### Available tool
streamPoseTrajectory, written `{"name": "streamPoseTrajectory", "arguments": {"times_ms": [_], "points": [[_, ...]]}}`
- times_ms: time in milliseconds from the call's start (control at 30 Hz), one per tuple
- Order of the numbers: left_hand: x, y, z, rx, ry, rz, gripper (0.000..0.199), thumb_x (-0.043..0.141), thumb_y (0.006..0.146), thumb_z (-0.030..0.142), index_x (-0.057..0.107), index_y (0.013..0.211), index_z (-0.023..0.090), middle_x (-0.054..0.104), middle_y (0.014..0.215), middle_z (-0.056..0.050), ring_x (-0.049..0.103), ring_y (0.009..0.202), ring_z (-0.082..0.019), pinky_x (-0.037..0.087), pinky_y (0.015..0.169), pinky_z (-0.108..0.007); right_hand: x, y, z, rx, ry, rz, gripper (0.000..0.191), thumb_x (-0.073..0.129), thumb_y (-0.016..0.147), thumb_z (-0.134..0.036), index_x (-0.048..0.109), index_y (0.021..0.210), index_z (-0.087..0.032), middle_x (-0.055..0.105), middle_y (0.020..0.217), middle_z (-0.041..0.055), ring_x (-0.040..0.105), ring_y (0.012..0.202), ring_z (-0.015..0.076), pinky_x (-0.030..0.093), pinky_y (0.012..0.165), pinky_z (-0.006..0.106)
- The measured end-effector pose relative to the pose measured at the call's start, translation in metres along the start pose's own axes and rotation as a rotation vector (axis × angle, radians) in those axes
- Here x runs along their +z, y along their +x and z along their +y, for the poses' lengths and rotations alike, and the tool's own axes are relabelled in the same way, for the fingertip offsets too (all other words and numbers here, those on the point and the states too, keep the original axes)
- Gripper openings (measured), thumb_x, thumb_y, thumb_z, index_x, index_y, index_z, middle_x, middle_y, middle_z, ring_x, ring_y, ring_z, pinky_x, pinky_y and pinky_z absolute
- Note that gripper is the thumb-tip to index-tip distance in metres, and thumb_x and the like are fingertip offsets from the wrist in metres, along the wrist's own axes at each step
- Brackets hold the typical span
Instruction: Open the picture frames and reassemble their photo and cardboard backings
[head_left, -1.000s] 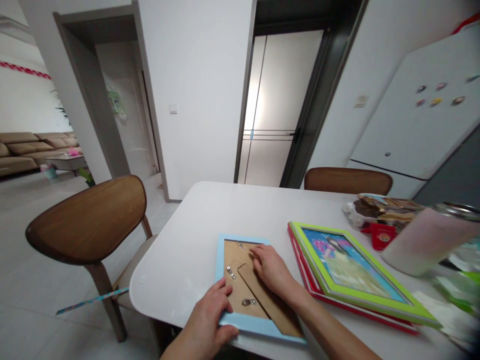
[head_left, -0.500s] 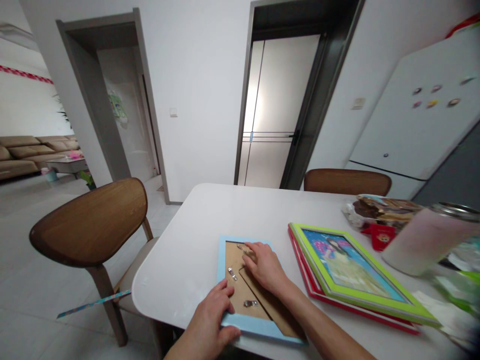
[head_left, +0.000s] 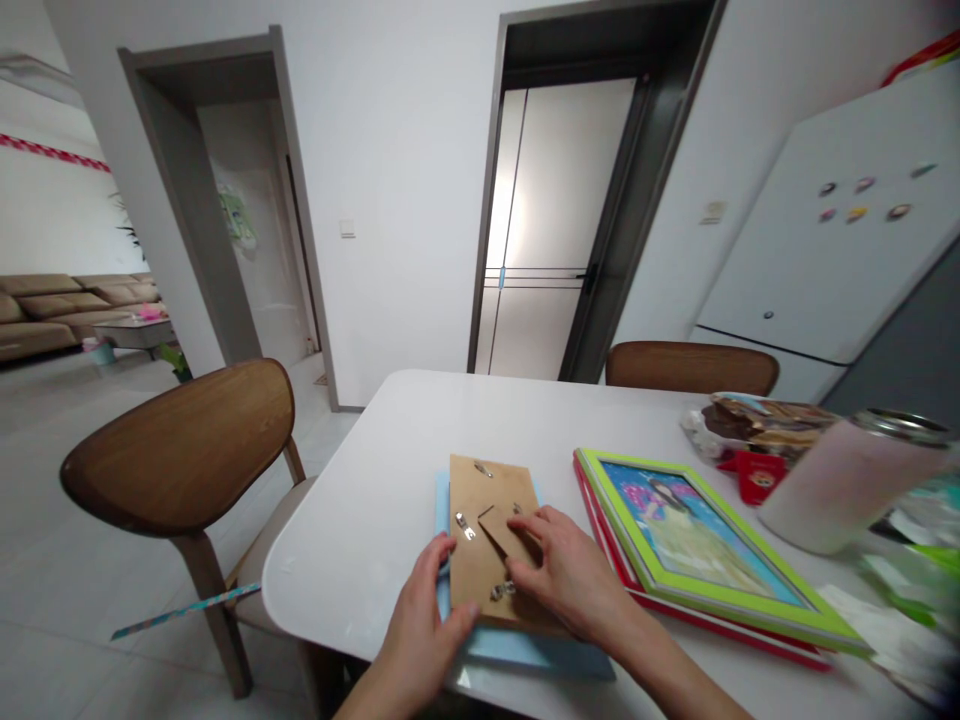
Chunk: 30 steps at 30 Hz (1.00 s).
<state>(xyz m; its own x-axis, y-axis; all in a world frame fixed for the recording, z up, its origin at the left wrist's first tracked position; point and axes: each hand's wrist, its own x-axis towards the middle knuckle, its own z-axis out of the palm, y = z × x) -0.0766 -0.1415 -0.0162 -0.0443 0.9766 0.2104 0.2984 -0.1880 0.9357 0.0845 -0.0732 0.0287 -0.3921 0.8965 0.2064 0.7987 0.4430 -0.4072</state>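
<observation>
A brown backing board [head_left: 480, 490] with metal clips and a stand flap is raised above a light blue picture frame [head_left: 525, 650], whose left and bottom edges show beneath it. My left hand [head_left: 427, 620] grips the board's lower left edge, thumb on top and fingers at the side. With thumb and fingers, my right hand [head_left: 566, 570] pinches the stand flap near the board's right side. To the right, a green picture frame [head_left: 694, 530] with a picture of a figure in a pale dress lies on a red frame [head_left: 600, 520].
The white table [head_left: 360, 500] also bears a pink jar [head_left: 847, 480], a red packet [head_left: 759, 475] and plastic-wrapped items at the right. Wooden chairs stand at the left [head_left: 187, 440] and the far side [head_left: 690, 365].
The backing board has come up out of the blue frame. My right hand has moved down and right onto the stand flap; my left hand has taken hold of the board's edge.
</observation>
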Motion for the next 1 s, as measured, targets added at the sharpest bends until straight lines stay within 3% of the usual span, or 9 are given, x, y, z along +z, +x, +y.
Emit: {"name": "streamPoseTrajectory", "arguments": {"times_ms": [133,233,367,467,600,667,767,867,1000], "points": [[-0.004,0.016,0.008,-0.124,-0.407,0.148,0.042,0.048,0.073,0.021,0.034,0.112,0.017,0.06,0.097,-0.007,0.059,0.086,-0.02,0.047,0.072,-0.031,-0.007,0.0,-0.009,-0.088,0.157,0.024,0.031,0.05,0.069,-0.032,0.058,0.096,-0.019,0.055,0.087,0.0051,0.052,0.081,0.0172,0.04,0.072,0.026],[-0.029,0.018,0.006,-0.216,-0.478,0.215,0.045,0.054,0.069,0.024,0.035,0.109,0.018,0.063,0.087,-0.004,0.062,0.074,-0.019,0.048,0.062,-0.028,0.0,-0.003,0.01,-0.041,0.176,0.076,0.034,0.043,0.074,-0.033,0.054,0.103,-0.018,0.056,0.094,0.0071,0.054,0.077,0.0166,0.042,0.069,0.027],[-0.076,0.01,-0.014,-0.313,-0.26,0.226,0.045,0.052,0.069,0.022,0.036,0.11,0.018,0.063,0.076,-0.002,0.061,0.06,-0.016,0.048,0.054,-0.026,0.016,-0.009,0.049,0.166,-0.043,0.049,0.044,0.044,0.073,-0.03,0.049,0.111,-0.008,0.055,0.099,0.0151,0.054,0.084,0.0228,0.04,0.076,0.033],[-0.104,0.007,-0.03,-0.34,-0.059,0.201,0.042,0.05,0.069,0.023,0.038,0.108,0.016,0.063,0.07,-0.001,0.062,0.059,-0.017,0.048,0.053,-0.028,0.025,-0.009,0.062,0.215,-0.116,-0.03,0.051,0.043,0.071,-0.025,0.042,0.117,-0.003,0.054,0.101,0.0189,0.052,0.092,0.0264,0.038,0.079,0.035],[-0.122,0.011,-0.036,-0.284,0.13,0.298,0.041,0.057,0.062,0.024,0.047,0.101,0.015,0.062,0.079,-0.004,0.06,0.077,-0.025,0.046,0.071,-0.039,0.023,-0.003,0.059,0.257,-0.033,-0.014,0.056,0.042,0.066,-0.017,0.038,0.119,0.002,0.057,0.097,0.02,0.053,0.091,0.0265,0.038,0.079,0.035],[-0.115,0.013,-0.031,-0.22,0.218,0.364,0.043,0.059,0.059,0.022,0.049,0.1,0.016,0.057,0.099,-0.008,0.05,0.1,-0.028,0.035,0.088,-0.043,0.016,-0.001,0.057,0.361,0.181,-0.02,0.058,0.041,0.065,-0.019,0.036,0.12,-0.001,0.06,0.086,0.0156,0.057,0.078,0.0239,0.042,0.071,0.034],[-0.077,0.011,-0.013,-0.113,0.272,0.366,0.042,0.056,0.061,0.02,0.049,0.102,0.017,0.048,0.115,-0.008,0.037,0.113,-0.025,0.025,0.098,-0.04,0.0,-0.003,0.049,0.489,0.779,-0.089,0.062,0.036,0.067,-0.022,0.023,0.127,-0.011,0.062,0.074,0.0062,0.058,0.058,0.0178,0.045,0.058,0.03],[-0.018,0.004,0.015,0.084,0.289,0.14,0.043,0.057,0.066,0.021,0.047,0.108,0.018,0.044,0.122,-0.009,0.036,0.114,-0.024,0.025,0.098,-0.041,-0.015,-0.009,0.034,0.493,1.182,-0.088,0.072,0.039,0.065,-0.02,0.01,0.131,-0.019,0.061,0.074,0.0022,0.059,0.054,0.0155,0.046,0.056,0.029],[0.04,0.005,0.048,0.281,0.32,-0.064,0.06,0.06,0.064,0.02,0.037,0.119,0.017,0.036,0.128,-0.011,0.032,0.116,-0.026,0.026,0.098,-0.041,-0.024,-0.013,0.018,0.421,1.196,-0.069,0.079,0.054,0.063,-0.026,0.014,0.131,-0.022,0.058,0.068,-0.0023,0.057,0.055,0.0136,0.045,0.057,0.027]]}}
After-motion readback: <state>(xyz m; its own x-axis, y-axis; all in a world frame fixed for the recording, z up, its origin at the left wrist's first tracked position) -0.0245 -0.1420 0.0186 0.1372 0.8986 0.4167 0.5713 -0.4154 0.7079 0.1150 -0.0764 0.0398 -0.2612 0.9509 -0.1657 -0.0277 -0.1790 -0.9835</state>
